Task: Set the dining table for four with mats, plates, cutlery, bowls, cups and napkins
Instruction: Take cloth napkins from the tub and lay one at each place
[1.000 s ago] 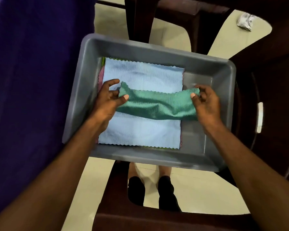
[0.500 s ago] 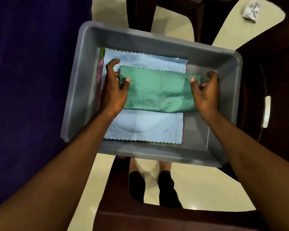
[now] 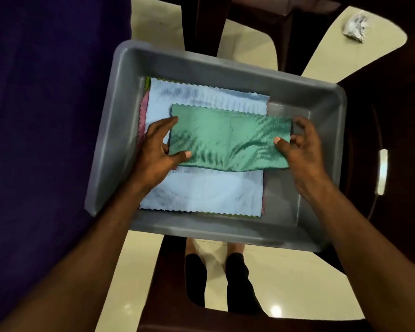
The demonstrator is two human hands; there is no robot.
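Both forearms reach forward and down into the grey tub (image 3: 326,109), bare to the elbow, converging slightly toward its middle. The left hand (image 3: 157,149) sits at the tub's left side, palm down, thumb laid on top of the green napkin (image 3: 228,137) near its lower left corner, forefinger stretched along the napkin's left edge, the other fingers tucked beneath. The right hand (image 3: 302,146) sits toward the tub's right wall, thumb pressed on the napkin's right end, fingers curled round that edge, pinching it.
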